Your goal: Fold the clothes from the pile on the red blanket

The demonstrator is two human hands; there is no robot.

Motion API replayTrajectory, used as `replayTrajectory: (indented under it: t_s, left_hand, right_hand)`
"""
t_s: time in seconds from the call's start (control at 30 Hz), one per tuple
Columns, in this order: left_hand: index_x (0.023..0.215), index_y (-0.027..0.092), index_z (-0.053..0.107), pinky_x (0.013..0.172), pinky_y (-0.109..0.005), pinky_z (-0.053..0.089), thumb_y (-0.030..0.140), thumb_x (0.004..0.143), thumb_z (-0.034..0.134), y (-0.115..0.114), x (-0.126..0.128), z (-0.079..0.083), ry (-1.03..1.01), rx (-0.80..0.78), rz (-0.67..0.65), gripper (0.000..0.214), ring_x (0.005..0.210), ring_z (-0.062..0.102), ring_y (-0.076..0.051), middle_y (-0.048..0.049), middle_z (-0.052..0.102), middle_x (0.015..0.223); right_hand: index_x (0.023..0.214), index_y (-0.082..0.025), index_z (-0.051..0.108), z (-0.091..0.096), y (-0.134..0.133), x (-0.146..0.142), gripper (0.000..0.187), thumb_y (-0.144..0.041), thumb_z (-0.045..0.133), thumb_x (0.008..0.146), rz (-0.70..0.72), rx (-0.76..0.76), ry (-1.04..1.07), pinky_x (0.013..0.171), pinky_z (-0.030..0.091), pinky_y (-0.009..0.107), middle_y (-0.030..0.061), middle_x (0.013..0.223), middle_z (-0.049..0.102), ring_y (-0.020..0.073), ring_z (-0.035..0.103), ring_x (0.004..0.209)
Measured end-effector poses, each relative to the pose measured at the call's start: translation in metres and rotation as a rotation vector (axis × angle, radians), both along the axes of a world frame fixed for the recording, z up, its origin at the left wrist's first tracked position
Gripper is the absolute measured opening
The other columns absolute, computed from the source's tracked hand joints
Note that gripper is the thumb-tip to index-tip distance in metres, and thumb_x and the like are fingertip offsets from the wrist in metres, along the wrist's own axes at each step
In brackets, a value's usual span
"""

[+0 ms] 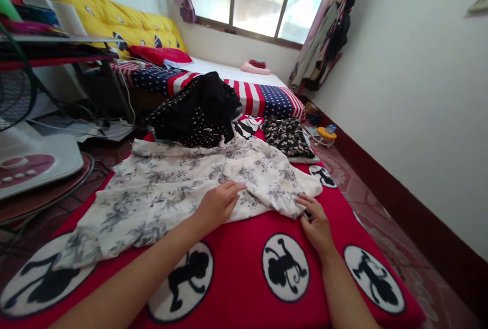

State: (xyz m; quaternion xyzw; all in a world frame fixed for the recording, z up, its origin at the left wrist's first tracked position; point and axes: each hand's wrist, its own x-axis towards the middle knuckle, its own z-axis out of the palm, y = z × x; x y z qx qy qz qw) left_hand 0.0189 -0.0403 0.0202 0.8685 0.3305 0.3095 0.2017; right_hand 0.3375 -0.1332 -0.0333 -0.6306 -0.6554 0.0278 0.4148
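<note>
A white garment (152,191) with grey floral print lies spread across a red cover (236,268) with black monkey figures in white circles. On the middle of its near part rests my left hand (217,206), fingers stretched out to the right over the cloth. At the garment's right end is my right hand (317,225). Its fingers touch the fabric edge, and the thumb stands apart from them. One part of the garment is folded over on the right side. Small wrinkles run through the cloth.
Behind the garment sits a heap of black dotted clothes (202,108). A folded black floral garment (287,137) lies to its right. A white fan base (38,158) stands on a stool at left. Farther back is a bed with a flag-patterned cover (251,96); a wall borders the right.
</note>
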Motion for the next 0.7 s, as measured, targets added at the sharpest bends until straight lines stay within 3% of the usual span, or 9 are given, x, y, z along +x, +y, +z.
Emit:
replayTrajectory:
  t_s: [0.2, 0.3, 0.4, 0.5, 0.7]
  left_hand:
    - [0.142, 0.029, 0.042, 0.087, -0.025, 0.051, -0.005, 0.072, 0.044, 0.037, 0.102, 0.003, 0.187, 0.057, -0.256, 0.078, 0.117, 0.059, -0.02, -0.0016, 0.047, 0.146]
    - [0.141, 0.033, 0.044, 0.081, -0.024, 0.05, 0.001, 0.074, 0.052, 0.05, 0.132, -0.002, 0.269, 0.047, -0.341, 0.075, 0.11, 0.063, -0.021, -0.0022, 0.058, 0.135]
    - [0.115, 0.028, 0.069, 0.077, -0.025, 0.05, 0.009, 0.073, 0.063, 0.058, 0.144, -0.004, 0.284, 0.01, -0.339, 0.046, 0.093, 0.067, -0.022, -0.0039, 0.072, 0.101]
    - [0.087, 0.021, 0.075, 0.078, -0.027, 0.05, 0.009, 0.074, 0.062, 0.065, 0.144, -0.002, 0.222, 0.002, -0.268, 0.022, 0.085, 0.066, -0.021, -0.0053, 0.071, 0.084]
    - [0.093, 0.013, 0.071, 0.089, -0.033, 0.049, 0.004, 0.08, 0.048, 0.076, 0.142, 0.001, 0.038, -0.004, -0.004, 0.028, 0.092, 0.062, -0.021, -0.01, 0.067, 0.092]
  right_hand:
    - [0.107, -0.024, 0.069, -0.001, 0.004, -0.002, 0.036, -0.013, 0.048, 0.08, -0.003, 0.014, 0.081, 0.106, 0.038, 0.051, 0.0081, 0.122, 0.061, 0.024, 0.052, 0.118]
    - [0.104, -0.025, 0.071, -0.005, 0.004, 0.0, 0.033, -0.015, 0.048, 0.081, -0.019, 0.009, 0.112, 0.105, 0.039, 0.051, 0.0079, 0.12, 0.062, 0.0248, 0.053, 0.117]
    - [0.099, -0.024, 0.072, -0.006, 0.005, 0.001, 0.029, -0.016, 0.05, 0.082, -0.033, 0.007, 0.109, 0.102, 0.041, 0.051, 0.0083, 0.117, 0.064, 0.0258, 0.054, 0.115]
    - [0.086, -0.023, 0.07, -0.005, 0.006, -0.002, 0.019, -0.021, 0.051, 0.084, -0.062, 0.012, 0.141, 0.099, 0.042, 0.047, 0.0087, 0.112, 0.065, 0.0254, 0.056, 0.11]
    - [0.067, -0.02, 0.059, 0.001, 0.007, -0.003, 0.03, -0.037, 0.051, 0.091, -0.225, 0.041, 0.174, 0.093, 0.043, 0.043, 0.0104, 0.104, 0.064, 0.0243, 0.057, 0.102]
